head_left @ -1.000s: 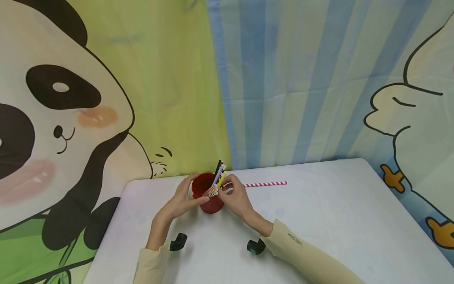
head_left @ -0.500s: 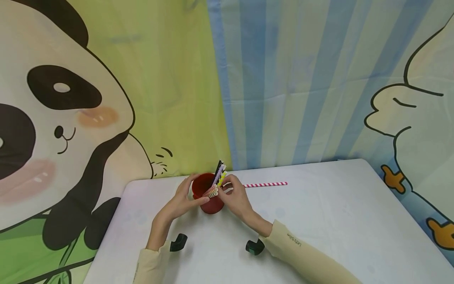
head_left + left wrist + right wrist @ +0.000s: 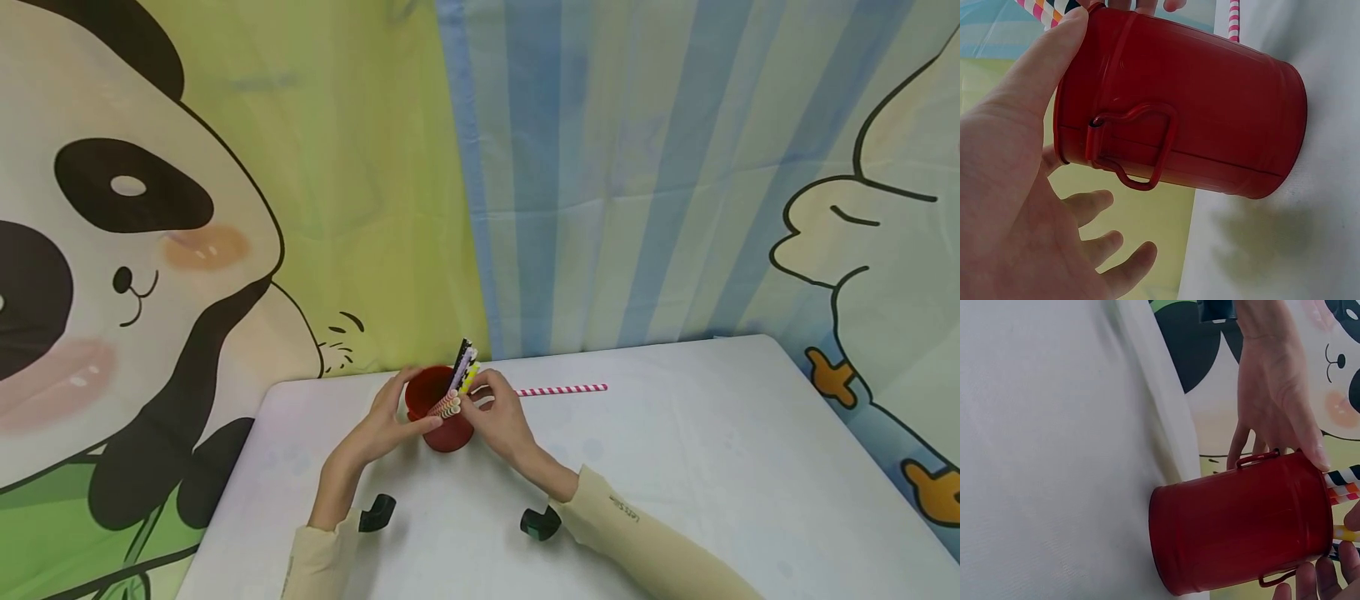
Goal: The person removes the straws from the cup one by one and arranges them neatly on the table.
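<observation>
Centrally, in the head view, a red bucket stands near the far edge of a white table, between two bare hands. Patterned straws lean out of its mouth. The left hand grips the rim, its thumb on the near side and its fingers round the far left side, with the bucket filling the gap between them. The right hand bends inward at the opposite side, its thumb and forefinger close together beside the straws. A red-and-white striped straw lies on the table to the right, its inner end hidden behind the right hand.

Left wrist view: the thumb presses on the rim, and a partly hidden finger meets the rim farther round; the remaining fingers are spread, bent and clear of the wall. A wire handle sits on the bucket's side.

Right wrist view: the right fingertips gather at the rim, some against the wall near a second handle; the thumb lies beside a yellow straw. Whether thumb and forefinger pinch a straw or only the rim cannot be told.
</observation>
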Action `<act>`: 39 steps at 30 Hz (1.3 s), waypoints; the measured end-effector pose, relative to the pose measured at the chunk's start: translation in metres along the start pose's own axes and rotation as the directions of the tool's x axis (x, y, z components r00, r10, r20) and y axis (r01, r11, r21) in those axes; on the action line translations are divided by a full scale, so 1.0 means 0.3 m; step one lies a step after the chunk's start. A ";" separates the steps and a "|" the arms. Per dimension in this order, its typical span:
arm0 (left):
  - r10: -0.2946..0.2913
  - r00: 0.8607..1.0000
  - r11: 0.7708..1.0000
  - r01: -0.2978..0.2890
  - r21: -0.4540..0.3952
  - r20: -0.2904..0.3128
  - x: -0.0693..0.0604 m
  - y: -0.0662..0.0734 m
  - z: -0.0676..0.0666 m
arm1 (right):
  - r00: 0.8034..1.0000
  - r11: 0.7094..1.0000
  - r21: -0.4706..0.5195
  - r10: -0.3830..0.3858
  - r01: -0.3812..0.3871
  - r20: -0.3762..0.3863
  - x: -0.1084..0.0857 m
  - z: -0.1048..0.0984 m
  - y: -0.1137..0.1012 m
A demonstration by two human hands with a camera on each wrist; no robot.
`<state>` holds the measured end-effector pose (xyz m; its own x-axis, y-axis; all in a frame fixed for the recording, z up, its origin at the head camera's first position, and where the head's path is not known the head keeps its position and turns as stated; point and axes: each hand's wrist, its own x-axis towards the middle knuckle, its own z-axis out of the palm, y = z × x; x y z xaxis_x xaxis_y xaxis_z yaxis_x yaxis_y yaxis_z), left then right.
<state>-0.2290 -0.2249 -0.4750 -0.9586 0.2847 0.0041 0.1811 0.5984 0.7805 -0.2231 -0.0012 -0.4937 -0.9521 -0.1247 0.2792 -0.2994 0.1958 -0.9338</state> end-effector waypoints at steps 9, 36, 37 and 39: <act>-0.028 1.000 1.000 0.028 -0.001 0.006 -0.003 -0.004 0.002 | 0.999 0.998 0.031 0.048 -0.048 0.002 -0.005 -0.018 -0.088; -0.037 0.999 0.999 0.037 -0.009 0.013 -0.001 -0.013 0.002 | 0.998 0.997 0.061 0.052 -0.053 0.022 -0.016 -0.106 -0.223; -0.036 0.999 0.999 0.037 -0.007 0.012 -0.001 -0.013 0.002 | 0.998 0.997 0.064 0.053 -0.054 0.018 -0.015 -0.108 -0.224; -0.037 0.999 0.999 0.037 -0.005 0.012 0.000 -0.011 0.002 | 0.998 0.996 0.071 0.055 -0.055 0.009 -0.013 -0.115 -0.227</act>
<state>-0.2294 -0.2265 -0.4780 -0.9619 0.2716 -0.0320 0.1447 0.6047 0.7832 -0.2010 0.0195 -0.4234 -0.9666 -0.1223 0.2254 -0.2410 0.1327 -0.9614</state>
